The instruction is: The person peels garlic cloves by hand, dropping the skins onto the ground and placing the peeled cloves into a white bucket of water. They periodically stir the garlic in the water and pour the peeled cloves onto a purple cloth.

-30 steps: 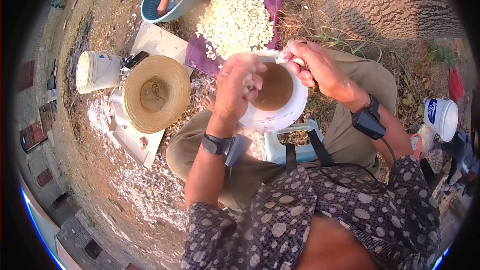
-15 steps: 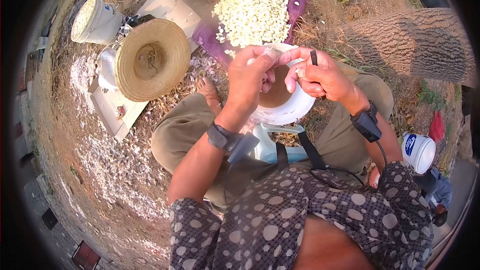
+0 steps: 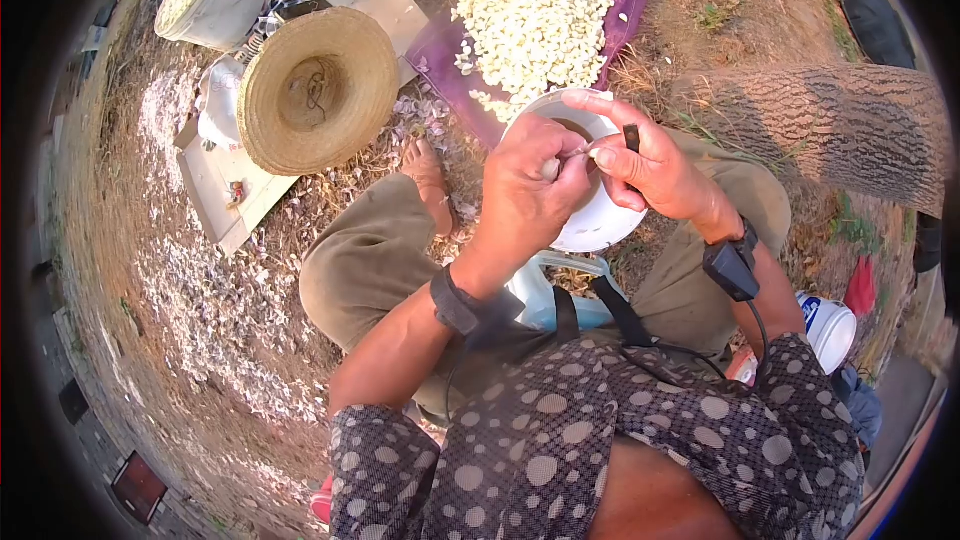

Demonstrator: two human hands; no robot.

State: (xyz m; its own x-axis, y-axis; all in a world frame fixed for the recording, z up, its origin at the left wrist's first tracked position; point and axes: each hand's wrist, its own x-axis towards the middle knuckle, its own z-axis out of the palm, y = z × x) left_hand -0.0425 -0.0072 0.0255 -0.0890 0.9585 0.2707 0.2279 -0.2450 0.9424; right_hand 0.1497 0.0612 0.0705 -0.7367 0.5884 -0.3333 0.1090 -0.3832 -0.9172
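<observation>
1. The left hand [image 3: 528, 190] curls its fingers tightly on a garlic clove [image 3: 552, 169], held over the white bowl [image 3: 600, 230].
2. The right hand [image 3: 655, 175] is clenched on a small knife [image 3: 631, 137], blade toward the clove.
3. Both hands hide most of the bowl's inside.
4. Past the bowl's far rim lies a purple cloth [image 3: 440, 50] heaped with peeled cloves [image 3: 535, 20]. A straw hat [image 3: 318, 90] is near the cloth's left edge.
</observation>
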